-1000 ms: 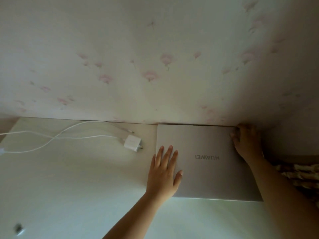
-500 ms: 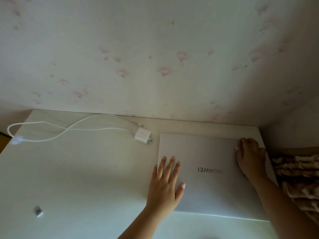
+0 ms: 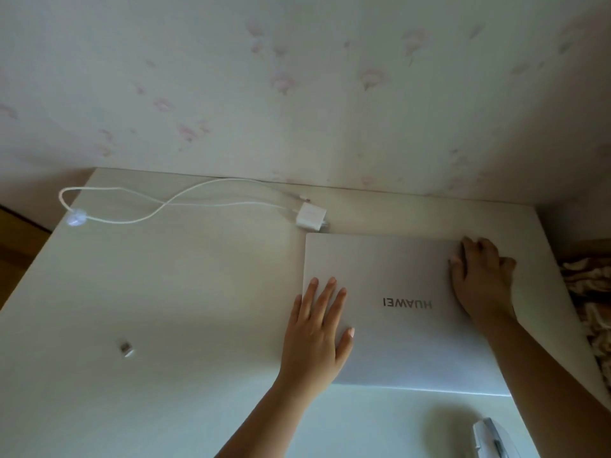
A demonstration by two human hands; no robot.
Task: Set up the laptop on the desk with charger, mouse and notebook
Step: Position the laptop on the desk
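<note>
A closed silver laptop (image 3: 396, 279) lies flat on the white desk (image 3: 172, 292), at the right, a little way off the wall. My left hand (image 3: 317, 328) rests palm down on its left edge, fingers spread. On the lid's far right part lies my right hand (image 3: 479, 279), fingers flat and slightly apart. A white charger brick (image 3: 310, 218) sits just beyond the laptop's far left corner, its white cable (image 3: 158, 206) looping to the left. A white mouse (image 3: 489, 438) shows at the bottom right edge. No notebook is in view.
A small metal-tipped plug piece (image 3: 125, 348) lies loose on the desk at the left. Floral wallpaper (image 3: 297, 94) rises behind the desk. Patterned fabric (image 3: 591, 292) lies past the desk's right edge. A wooden floor (image 3: 16, 246) shows at the left.
The laptop has slid back from the wall toward me under both hands. The view has tipped downward, bringing the mouse into sight at the bottom right.
</note>
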